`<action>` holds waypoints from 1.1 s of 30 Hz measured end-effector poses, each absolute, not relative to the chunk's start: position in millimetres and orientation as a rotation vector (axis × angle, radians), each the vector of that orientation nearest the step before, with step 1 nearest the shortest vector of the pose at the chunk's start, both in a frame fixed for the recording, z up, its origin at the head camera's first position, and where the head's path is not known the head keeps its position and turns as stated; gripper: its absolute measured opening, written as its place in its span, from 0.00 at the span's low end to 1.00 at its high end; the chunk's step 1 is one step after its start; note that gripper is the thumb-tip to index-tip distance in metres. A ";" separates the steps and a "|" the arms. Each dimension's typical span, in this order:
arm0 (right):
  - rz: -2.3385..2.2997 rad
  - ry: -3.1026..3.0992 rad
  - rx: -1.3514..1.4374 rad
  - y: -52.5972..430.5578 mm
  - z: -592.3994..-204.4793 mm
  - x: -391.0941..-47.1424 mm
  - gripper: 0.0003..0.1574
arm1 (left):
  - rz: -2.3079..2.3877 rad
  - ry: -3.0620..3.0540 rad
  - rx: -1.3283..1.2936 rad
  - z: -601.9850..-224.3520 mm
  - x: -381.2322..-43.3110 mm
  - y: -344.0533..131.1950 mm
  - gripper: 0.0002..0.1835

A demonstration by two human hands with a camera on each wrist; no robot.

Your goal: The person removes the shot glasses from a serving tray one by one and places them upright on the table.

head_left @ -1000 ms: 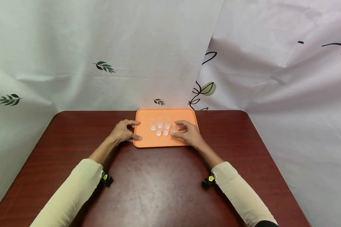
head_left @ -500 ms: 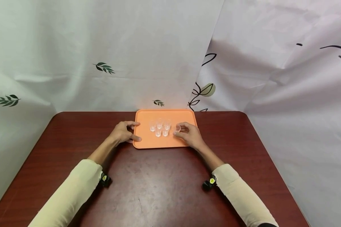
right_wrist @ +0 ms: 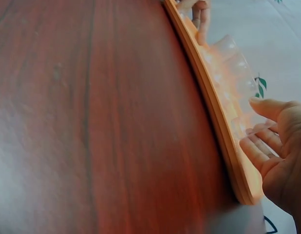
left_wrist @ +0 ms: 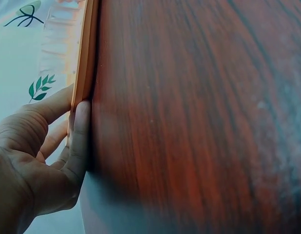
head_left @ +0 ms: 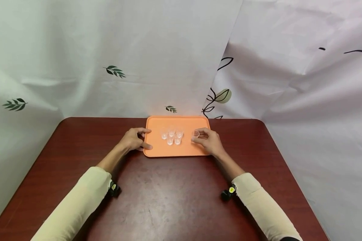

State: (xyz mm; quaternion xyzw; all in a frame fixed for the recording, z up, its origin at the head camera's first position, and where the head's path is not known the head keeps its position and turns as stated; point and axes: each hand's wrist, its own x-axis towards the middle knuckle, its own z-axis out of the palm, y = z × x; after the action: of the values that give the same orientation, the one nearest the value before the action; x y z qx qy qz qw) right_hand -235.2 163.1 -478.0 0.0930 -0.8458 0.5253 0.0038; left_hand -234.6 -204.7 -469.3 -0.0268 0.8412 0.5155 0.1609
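Note:
A shallow orange tray lies near the table's far edge, bearing a cluster of several small clear plastic cups. At the tray's left side my left hand grips the rim, the thumb and a finger reaching over it; the left wrist view shows this left hand close against the tray's edge. Over the right half of the tray, my right hand pinches one clear cup near its top, apart from the cluster. Its underside is hard to make out through the right wrist view, where the right hand stands beside the tray.
The dark red wooden table extends in front of the tray and to both sides. Light hanging sheets with leaf prints rise right behind the tray and at both sides of the table.
My right hand has drawn the pinched cup to the right, away from the other cups. The left hand keeps its grip on the tray rim. The head view has shifted slightly.

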 end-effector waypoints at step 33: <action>1.669 -2.516 0.004 224.9 -471.3 -308.2 0.26 | 1.442 2.414 -0.066 -470.9 -239.5 -206.9 0.47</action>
State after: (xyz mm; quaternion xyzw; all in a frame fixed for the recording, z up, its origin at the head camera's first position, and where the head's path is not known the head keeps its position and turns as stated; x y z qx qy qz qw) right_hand -308.2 224.9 -471.3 0.0013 -0.8317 0.5519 0.0611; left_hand -239.5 -206.9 -470.9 -0.0233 0.8467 0.5057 0.1639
